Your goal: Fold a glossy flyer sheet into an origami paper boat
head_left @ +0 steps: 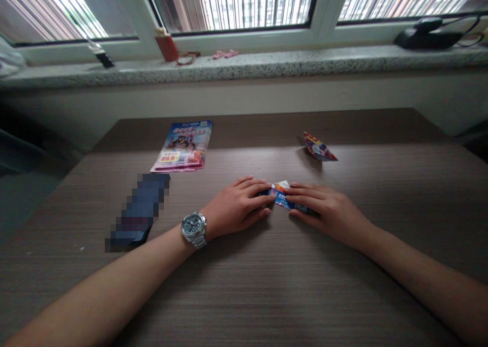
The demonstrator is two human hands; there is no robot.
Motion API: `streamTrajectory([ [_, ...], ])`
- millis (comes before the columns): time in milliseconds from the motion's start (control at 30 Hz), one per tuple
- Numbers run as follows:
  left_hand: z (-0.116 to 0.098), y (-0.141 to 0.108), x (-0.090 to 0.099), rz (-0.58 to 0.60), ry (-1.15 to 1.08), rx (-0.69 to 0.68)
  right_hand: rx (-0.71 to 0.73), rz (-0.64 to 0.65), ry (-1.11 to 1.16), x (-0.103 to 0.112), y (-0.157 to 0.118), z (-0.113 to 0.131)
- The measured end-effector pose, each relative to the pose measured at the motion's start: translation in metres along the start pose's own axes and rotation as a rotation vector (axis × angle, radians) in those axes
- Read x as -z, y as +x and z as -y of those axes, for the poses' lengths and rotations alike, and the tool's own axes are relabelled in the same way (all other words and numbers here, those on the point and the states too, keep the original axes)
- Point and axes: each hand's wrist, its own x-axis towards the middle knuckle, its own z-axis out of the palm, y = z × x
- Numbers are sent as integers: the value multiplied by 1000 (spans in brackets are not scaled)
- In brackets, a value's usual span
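Observation:
A small folded piece of printed paper (pixel 281 194), blue with white and orange, lies on the brown table (pixel 244 286) between my hands. My left hand (pixel 242 202), with a metal watch on its wrist, rests its fingertips on the paper's left end. On the right part of the paper lie the fingers of my right hand (pixel 324 204), which hide much of that side. Both palms face down, and the fingers are stretched out flat.
A stack of colourful flyers (pixel 186 146) sits at the back left. Nearer me is a dark, pixelated phone-like object (pixel 141 210). A folded paper shape (pixel 318 148) stands behind my right hand. The stone windowsill (pixel 274 65) holds a red box (pixel 166 47) and a black device (pixel 427 36).

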Motion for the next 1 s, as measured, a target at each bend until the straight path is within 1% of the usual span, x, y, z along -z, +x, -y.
streamTrajectory([
  [200,-4,1,3,-36,17,-12,2,-16,-21,-3,-2,-2],
  [367,-7,2,2,-34,18,11,10,1,-3,-3,-2,-3],
  [467,-6,2,0,-37,19,21,8,20,11,-2,-1,-5],
  [600,-3,2,-2,-55,8,-8,26,24,28,0,0,-5],
  [867,-3,2,-3,-115,22,-31,20,-5,22,0,1,-4],
  [1000,-3,3,-1,-121,27,-37,36,-7,27,1,1,-3],
])
